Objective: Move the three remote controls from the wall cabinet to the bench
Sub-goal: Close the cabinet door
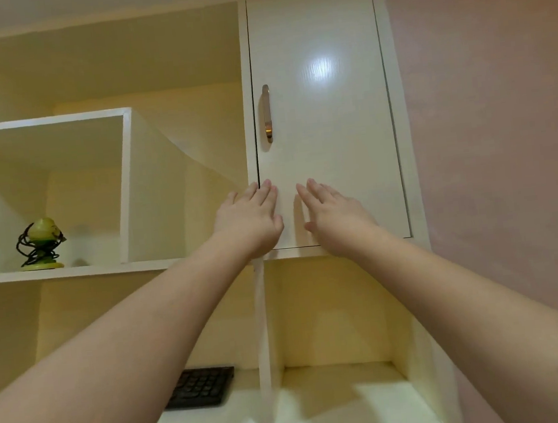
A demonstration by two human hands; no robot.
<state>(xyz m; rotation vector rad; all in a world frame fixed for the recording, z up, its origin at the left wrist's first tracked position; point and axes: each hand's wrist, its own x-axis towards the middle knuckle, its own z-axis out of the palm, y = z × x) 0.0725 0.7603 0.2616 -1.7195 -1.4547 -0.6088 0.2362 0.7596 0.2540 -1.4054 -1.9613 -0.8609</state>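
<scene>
A white wall cabinet door [326, 113] with a metal handle [267, 113] is closed in front of me. My left hand [252, 216] is raised flat against the door's lower left corner, fingers apart, holding nothing. My right hand [331, 211] lies flat on the lower part of the door beside it, also holding nothing. No remote control is in view; whatever is behind the door is hidden. The bench is out of view.
Open white shelves lie left of and below the door. A green figure wrapped in black cable [40, 245] stands on the left shelf. A black keyboard [201, 387] lies on the lower shelf. A pink wall [502, 119] is on the right.
</scene>
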